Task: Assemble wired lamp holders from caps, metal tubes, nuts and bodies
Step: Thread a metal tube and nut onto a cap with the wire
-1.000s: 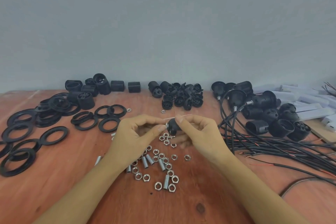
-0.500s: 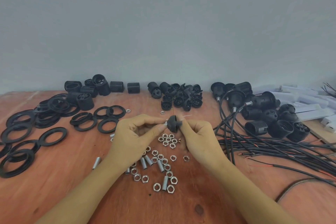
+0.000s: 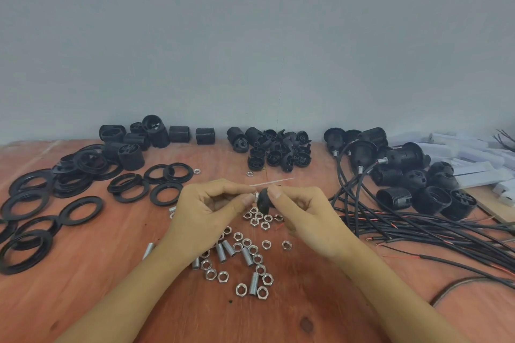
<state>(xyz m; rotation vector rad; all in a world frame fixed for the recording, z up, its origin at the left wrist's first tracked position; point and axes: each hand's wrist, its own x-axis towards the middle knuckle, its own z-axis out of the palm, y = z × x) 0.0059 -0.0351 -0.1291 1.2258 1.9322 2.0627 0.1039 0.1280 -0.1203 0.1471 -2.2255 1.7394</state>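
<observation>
From the head camera we see both hands held up over the middle of the wooden table. The right hand has its thumb and fingers closed round a black cap. The left hand pinches a silver piece right against the cap's left side; we cannot tell if it is a nut or a tube. Loose nuts and metal tubes lie just under the hands. Black rings lie left, more caps far in the middle, wired holders right
</observation>
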